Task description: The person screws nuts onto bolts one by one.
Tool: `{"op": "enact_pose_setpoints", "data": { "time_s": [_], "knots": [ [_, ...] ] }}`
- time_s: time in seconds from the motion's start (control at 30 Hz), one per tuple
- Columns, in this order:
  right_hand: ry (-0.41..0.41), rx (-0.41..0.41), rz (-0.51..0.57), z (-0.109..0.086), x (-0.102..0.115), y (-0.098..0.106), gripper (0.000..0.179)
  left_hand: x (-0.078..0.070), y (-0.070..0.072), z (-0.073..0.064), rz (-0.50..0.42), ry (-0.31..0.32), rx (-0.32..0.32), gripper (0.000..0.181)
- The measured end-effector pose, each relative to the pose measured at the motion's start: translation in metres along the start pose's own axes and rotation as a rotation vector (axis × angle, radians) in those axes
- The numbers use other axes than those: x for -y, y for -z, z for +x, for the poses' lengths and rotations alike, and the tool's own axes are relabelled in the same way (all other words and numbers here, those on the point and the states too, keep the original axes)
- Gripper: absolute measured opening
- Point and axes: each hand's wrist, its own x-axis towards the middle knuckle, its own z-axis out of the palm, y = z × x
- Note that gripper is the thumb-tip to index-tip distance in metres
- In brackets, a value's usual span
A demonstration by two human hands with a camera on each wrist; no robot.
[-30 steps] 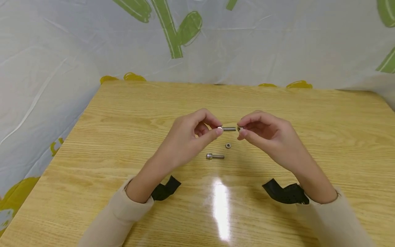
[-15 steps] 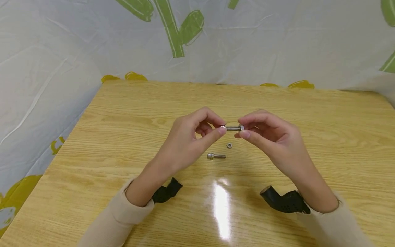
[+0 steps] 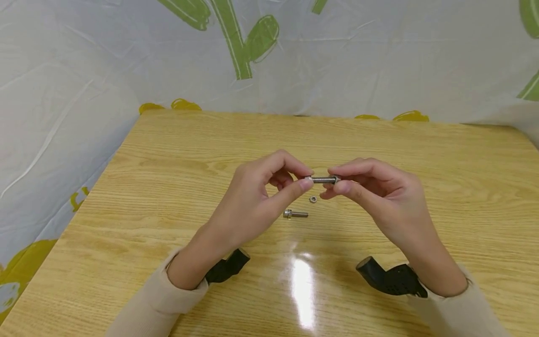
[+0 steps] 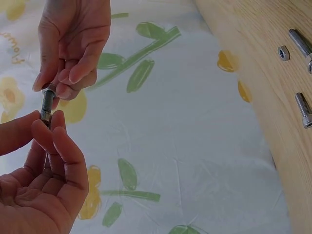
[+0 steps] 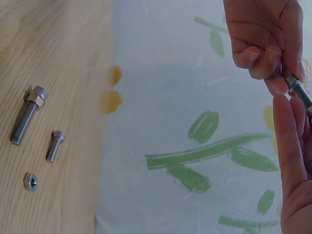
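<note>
My left hand pinches the head end of a silver metal bolt between thumb and fingers. The bolt lies level above the table, its threaded shaft pointing right. At its tip is a hex nut, held between the thumb and fingers of my right hand. The left wrist view shows the bolt shaft spanning the two hands, with the nut at its upper end. Fingers partly cover the bolt's head.
On the wooden table below lie a bolt with a nut near its head and a loose nut. The right wrist view also shows a smaller bolt. A patterned sheet hangs behind the table.
One second ago the nut was just apart from the bolt's tip; now it sits at the tip. Both hands have shifted slightly right. The parts on the table stay put.
</note>
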Motion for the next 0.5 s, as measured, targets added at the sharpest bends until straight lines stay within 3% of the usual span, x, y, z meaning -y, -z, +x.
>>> {"op": "enact_pose_setpoints", "data": {
  "time_s": [0.17,0.33,0.5],
  "knots": [
    [0.079,0.036,-0.011,0.001,0.001,0.002,0.027,0.007,-0.001,0.0,0.005,-0.044,0.003,0.009],
    [0.132,0.033,-0.043,0.001,0.005,0.001,0.029,0.012,-0.001,0.001,-0.016,-0.127,-0.02,0.015],
    [0.159,0.037,0.014,0.002,0.006,-0.001,0.03,0.023,-0.004,0.002,-0.01,-0.161,-0.05,0.01]
  ]
}}
